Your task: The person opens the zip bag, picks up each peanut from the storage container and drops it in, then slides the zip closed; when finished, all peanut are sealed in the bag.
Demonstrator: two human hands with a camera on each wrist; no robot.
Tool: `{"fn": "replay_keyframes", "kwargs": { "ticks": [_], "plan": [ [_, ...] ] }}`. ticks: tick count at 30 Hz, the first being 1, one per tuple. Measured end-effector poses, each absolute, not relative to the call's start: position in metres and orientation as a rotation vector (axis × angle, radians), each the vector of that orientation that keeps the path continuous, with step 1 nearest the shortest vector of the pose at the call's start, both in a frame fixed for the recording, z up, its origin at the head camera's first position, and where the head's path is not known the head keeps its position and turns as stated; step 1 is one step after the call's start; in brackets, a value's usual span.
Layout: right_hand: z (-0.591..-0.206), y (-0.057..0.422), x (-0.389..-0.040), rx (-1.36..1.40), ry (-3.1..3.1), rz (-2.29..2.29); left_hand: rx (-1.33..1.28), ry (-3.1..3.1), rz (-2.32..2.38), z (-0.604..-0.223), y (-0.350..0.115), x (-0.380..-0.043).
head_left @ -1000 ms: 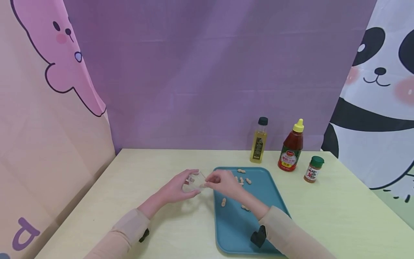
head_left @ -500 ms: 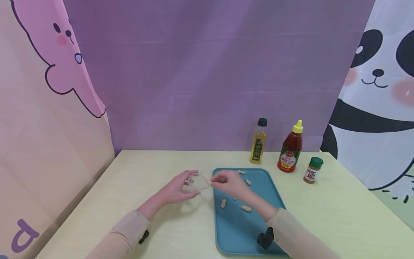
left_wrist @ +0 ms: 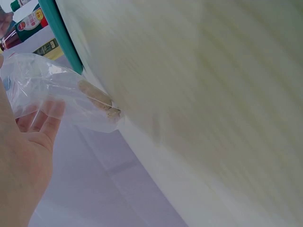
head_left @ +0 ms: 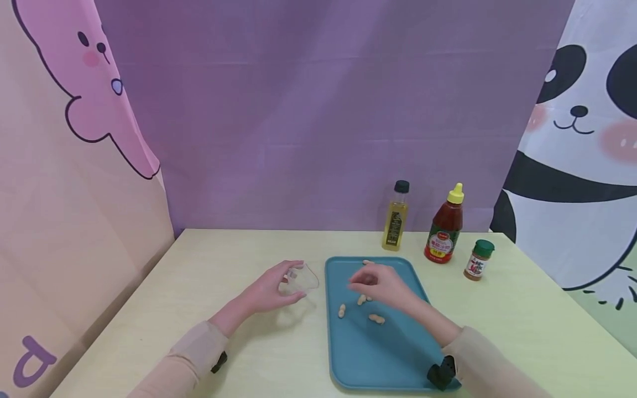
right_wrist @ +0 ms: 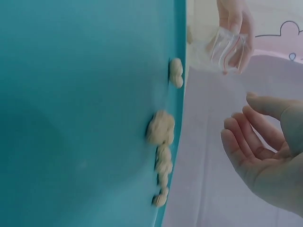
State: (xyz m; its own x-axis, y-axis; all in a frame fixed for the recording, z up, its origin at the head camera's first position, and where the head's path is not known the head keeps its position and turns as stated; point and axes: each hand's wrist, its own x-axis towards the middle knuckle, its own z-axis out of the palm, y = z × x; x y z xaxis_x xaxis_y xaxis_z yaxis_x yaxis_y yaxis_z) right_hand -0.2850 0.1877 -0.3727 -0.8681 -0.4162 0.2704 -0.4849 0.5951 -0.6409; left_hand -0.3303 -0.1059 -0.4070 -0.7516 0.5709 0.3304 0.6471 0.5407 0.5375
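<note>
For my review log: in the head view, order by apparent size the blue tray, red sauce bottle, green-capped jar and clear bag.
1. Blue tray
2. Red sauce bottle
3. Green-capped jar and clear bag, unranked: they look close, and the left hand covers part of the bag.

Both arms (head_left: 438,323) reach forward, the left hand (head_left: 273,289) gripping, the right hand (head_left: 382,284) (thumb (right_wrist: 272,105) apart) loosely curled.

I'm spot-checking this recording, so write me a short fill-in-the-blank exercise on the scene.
1. The left hand holds a clear plastic ____.
2. Peanuts lie on the blue ____.
3. The red sauce bottle has a ____ cap.
4. The right hand holds ____.

Missing words: bag; tray; yellow; nothing.
</note>
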Motion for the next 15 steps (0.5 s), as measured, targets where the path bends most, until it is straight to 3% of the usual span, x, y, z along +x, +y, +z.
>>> {"fn": "replay_keyframes", "kwargs": {
  "ticks": [15],
  "plan": [
    [-0.378, 0.225, -0.288, 0.96, -2.968, 1.187, -1.052, -2.686, -0.995, -0.407, -0.106, -0.331]
  ]
}}
